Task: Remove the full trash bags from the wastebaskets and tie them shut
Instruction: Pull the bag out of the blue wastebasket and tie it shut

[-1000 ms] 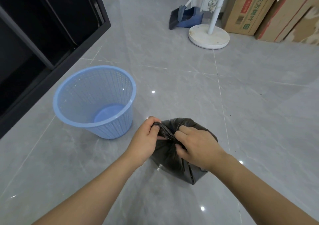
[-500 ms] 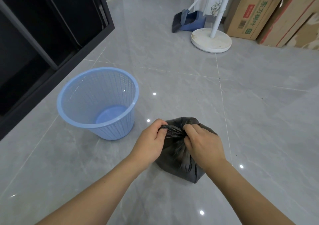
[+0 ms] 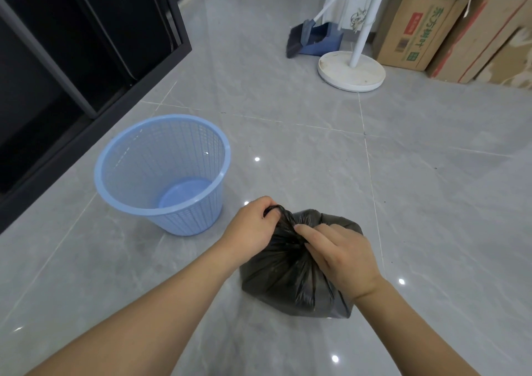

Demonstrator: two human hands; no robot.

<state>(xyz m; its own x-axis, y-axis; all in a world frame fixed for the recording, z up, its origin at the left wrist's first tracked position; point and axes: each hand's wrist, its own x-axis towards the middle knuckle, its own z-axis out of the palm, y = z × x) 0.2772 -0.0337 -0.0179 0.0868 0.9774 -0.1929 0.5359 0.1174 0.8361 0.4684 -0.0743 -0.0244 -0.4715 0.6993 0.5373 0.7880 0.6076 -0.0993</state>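
Grey floor tiles, blue wastebasket emptied; we're mid-tie. Our left hand pinches the black trash bag neck, right hand pinches beside it. Next: cinch that knot.

A home room — grey floor tiles, dustpan, stacked cardboard boxes

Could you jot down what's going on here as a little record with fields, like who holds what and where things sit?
Setting: grey tiled floor
Black trash bag: out of the basket, standing on the floor
Left hand: grip on a gathered strand of the bag's neck
Right hand: fingers pinching the bunched neck
Knot: cannot tell if finished
Blue wastebasket: upright, unlined, left of the bag
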